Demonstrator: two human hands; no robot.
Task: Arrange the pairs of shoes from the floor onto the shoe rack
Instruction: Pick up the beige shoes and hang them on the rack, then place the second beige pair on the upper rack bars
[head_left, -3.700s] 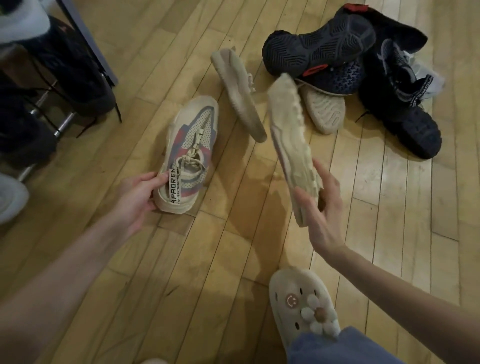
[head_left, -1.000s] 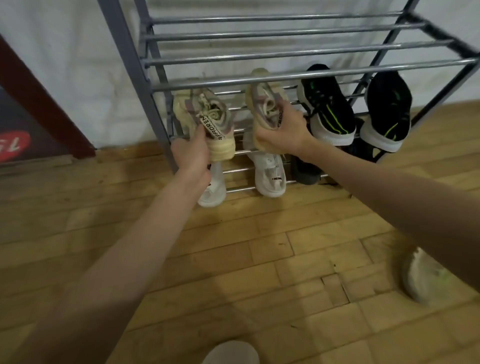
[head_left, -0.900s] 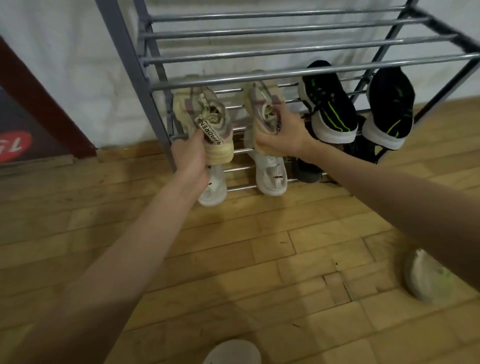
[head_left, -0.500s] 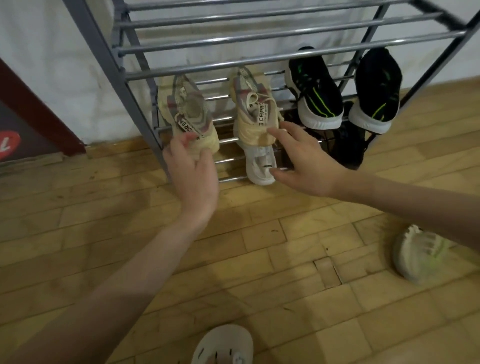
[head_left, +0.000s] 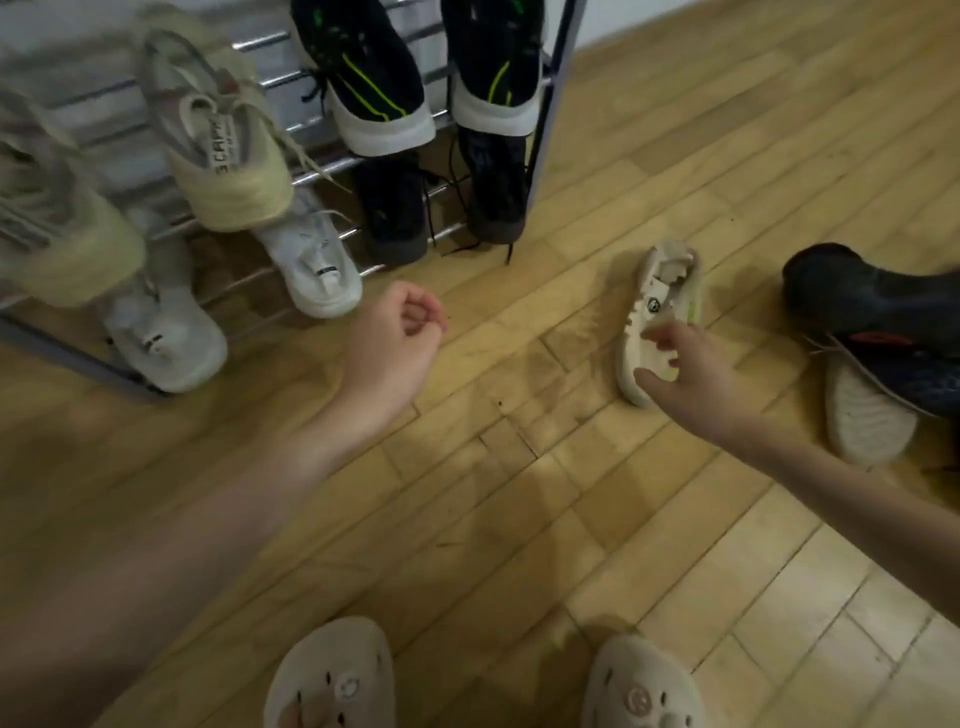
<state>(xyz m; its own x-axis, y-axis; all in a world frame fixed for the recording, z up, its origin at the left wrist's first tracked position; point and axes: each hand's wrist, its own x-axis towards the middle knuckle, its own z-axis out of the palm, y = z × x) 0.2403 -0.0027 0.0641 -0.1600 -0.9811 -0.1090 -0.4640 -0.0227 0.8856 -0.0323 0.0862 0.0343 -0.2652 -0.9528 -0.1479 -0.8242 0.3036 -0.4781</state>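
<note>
The metal shoe rack (head_left: 550, 104) fills the upper left. On it sit two beige sneakers (head_left: 228, 140), two black sneakers with green stripes (head_left: 374, 78), white shoes (head_left: 311, 260) and dark shoes (head_left: 488, 176) lower down. A cream shoe with green trim (head_left: 667, 291) lies on its side on the floor. My right hand (head_left: 691, 374) is spread over its heel end, fingers at it, not clasped. My left hand (head_left: 395, 348) hovers in front of the rack, fingers curled, holding nothing.
A heap of dark shoes (head_left: 872, 322) with a pale upturned sole (head_left: 867, 421) lies at the right edge. My two feet in cream clogs (head_left: 332, 680) stand at the bottom. Wooden floor spreads between rack and heap.
Both hands have let go of the beige sneakers, which stay on the rack. The view swung right and down; my right hand moved to the cream shoe on the floor.
</note>
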